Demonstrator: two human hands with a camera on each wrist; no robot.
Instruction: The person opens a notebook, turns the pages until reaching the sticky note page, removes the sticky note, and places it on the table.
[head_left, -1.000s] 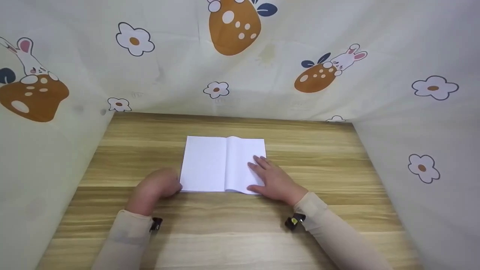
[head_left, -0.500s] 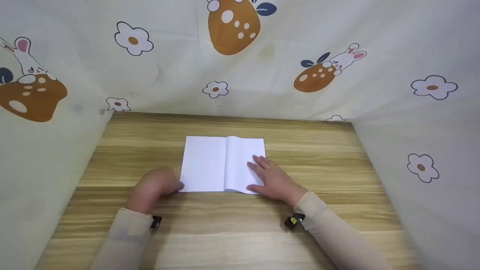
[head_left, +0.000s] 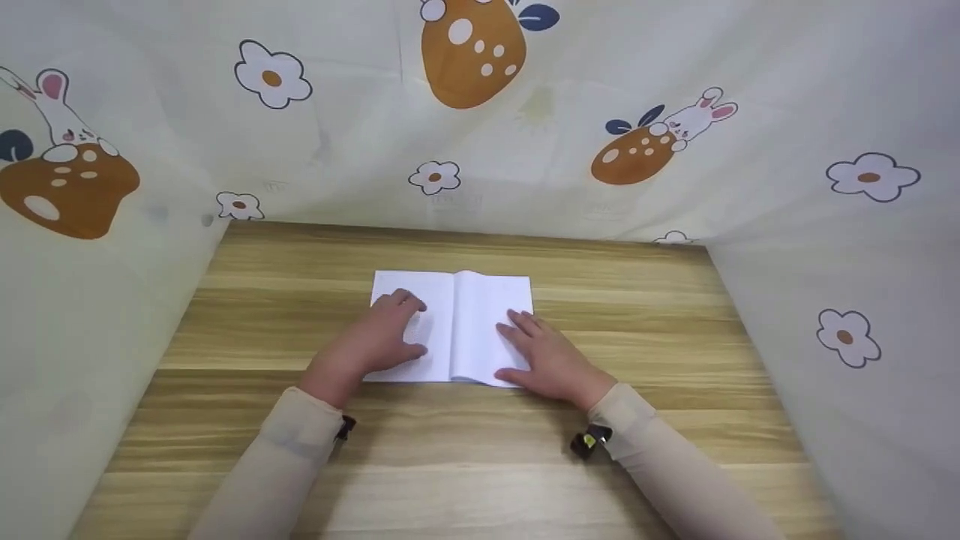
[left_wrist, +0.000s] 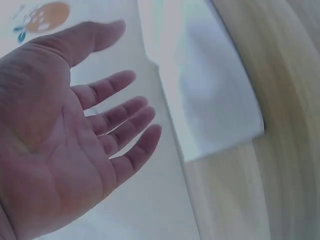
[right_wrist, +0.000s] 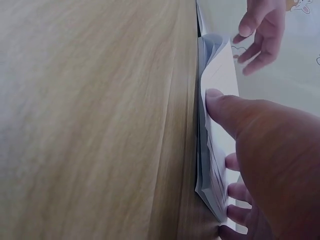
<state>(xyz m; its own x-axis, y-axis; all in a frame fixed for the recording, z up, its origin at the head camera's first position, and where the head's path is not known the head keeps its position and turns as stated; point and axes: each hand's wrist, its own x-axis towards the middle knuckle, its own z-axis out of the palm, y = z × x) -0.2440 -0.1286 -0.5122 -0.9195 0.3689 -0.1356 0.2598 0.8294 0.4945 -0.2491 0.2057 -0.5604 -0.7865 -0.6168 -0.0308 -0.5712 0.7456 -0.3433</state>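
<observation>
An open notebook (head_left: 471,322) with blank white pages lies on the wooden table, its right-hand leaves bulging up beside the fold. My right hand (head_left: 555,364) rests on the right page with fingers spread. In the right wrist view the thumb (right_wrist: 227,110) presses near the bottom edge of the leaves, and the other fingers lie towards the outer edge. My left hand (head_left: 367,341) is over the left page, thumb and fingers apart and loosely bent. Nothing is between them in the left wrist view, where the palm (left_wrist: 55,145) shows and the notebook (left_wrist: 215,95) lies beyond the fingertips.
The wood-grain table (head_left: 480,465) stretches around the notebook. Pale cloth (head_left: 360,135) printed with rabbits and flowers hangs along the back and both sides. A small black device (head_left: 589,441) sits at the right cuff, another (head_left: 345,429) at the left.
My left hand has moved from the notebook's lower left corner to above the left page, and its fingers have spread. The right hand has stayed in place on the right page.
</observation>
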